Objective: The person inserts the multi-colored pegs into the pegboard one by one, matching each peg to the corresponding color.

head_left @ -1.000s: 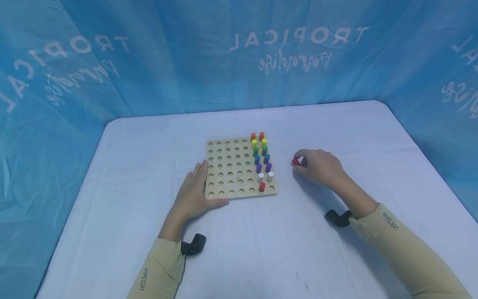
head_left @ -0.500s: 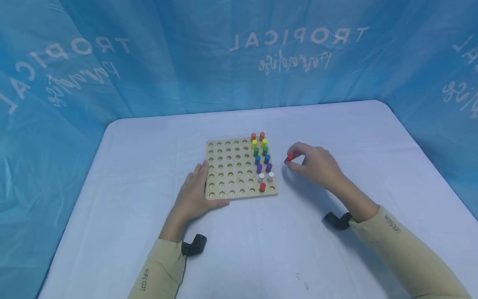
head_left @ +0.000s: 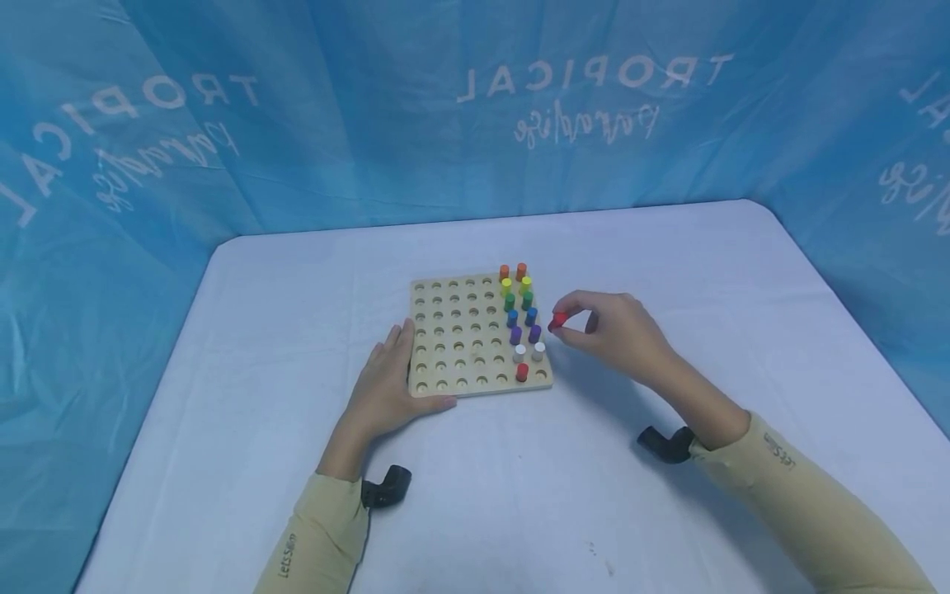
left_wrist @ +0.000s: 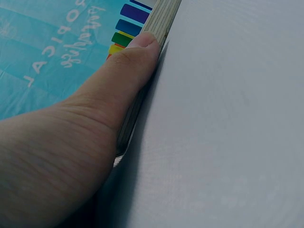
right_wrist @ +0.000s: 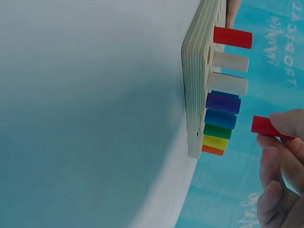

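A wooden pegboard (head_left: 457, 346) lies flat on the table, with rows of round holes. Two columns of coloured pegs stand upright along its right side, in orange, yellow, green, blue, purple and white pairs. A single red peg (head_left: 523, 373) is in the row nearest the person, beside a bare corner hole. My left hand (head_left: 382, 384) rests against the board's near left corner, fingers along the left edge and thumb (left_wrist: 126, 66) against the front edge. Just right of the board, my right hand (head_left: 619, 330) pinches another red peg (right_wrist: 266, 126) between thumb and fingers, above the table.
White cloth covers the table (head_left: 668, 256). Blue curtains (head_left: 356, 124) with mirrored lettering hang behind it and at both sides. A black curved piece (head_left: 387, 487) is strapped at the left wrist, and a similar black piece (head_left: 665, 445) at the right.
My right hand has moved left with the red peg, lifting it from the table to beside the board's right edge. The left hand and the board have stayed put.
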Available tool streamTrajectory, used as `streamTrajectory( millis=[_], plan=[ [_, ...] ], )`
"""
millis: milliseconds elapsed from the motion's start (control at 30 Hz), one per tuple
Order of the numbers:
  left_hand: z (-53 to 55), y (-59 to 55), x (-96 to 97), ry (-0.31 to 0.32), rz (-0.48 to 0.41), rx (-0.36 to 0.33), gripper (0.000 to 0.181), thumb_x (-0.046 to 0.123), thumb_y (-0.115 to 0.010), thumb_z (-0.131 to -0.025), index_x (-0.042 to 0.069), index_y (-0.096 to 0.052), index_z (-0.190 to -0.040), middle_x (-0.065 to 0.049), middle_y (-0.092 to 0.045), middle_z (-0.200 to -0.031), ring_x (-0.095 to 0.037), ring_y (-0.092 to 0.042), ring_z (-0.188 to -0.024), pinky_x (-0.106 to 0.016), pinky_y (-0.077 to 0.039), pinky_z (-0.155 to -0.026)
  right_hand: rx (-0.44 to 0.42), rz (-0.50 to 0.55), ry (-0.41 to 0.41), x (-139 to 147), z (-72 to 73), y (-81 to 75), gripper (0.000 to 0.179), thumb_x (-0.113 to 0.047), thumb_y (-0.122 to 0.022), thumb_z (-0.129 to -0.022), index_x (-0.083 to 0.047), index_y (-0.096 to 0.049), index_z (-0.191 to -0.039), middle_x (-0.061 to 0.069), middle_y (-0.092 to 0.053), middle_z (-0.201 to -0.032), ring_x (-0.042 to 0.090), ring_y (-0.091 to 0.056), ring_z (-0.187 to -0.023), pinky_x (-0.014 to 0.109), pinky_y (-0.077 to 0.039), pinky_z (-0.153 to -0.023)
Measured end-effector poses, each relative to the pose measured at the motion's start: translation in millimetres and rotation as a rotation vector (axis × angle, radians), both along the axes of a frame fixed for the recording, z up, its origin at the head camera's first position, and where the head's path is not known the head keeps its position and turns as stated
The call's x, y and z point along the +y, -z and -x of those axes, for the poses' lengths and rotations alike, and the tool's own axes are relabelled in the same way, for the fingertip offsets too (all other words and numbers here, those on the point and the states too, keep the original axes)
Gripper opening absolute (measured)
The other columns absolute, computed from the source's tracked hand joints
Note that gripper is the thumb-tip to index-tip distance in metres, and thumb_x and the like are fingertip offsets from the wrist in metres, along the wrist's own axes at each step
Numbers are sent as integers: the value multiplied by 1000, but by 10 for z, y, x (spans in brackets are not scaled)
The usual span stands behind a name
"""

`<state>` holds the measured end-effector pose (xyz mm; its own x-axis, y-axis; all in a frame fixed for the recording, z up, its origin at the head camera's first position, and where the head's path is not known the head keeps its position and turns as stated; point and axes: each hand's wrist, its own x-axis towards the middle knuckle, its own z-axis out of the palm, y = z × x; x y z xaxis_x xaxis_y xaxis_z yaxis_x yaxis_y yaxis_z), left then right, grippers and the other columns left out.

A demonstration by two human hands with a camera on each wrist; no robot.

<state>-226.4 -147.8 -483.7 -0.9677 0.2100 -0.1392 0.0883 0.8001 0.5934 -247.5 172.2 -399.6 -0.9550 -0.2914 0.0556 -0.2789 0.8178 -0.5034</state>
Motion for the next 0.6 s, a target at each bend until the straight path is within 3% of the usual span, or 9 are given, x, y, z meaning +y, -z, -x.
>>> streamTrajectory(
  millis=[600],
  plan=[
    [-3,-15,6,5,3,15,141,70,-82,-62,10,-1,-160,-10,-9,-168,-27,-4,-157,-45,-5,-129,-113,0,-33,-25,-124,51,23,-24,-80,-84,-22,-75,-107,-3,-75,-98,15,-58,-71,27,-50,-56]
  ],
)
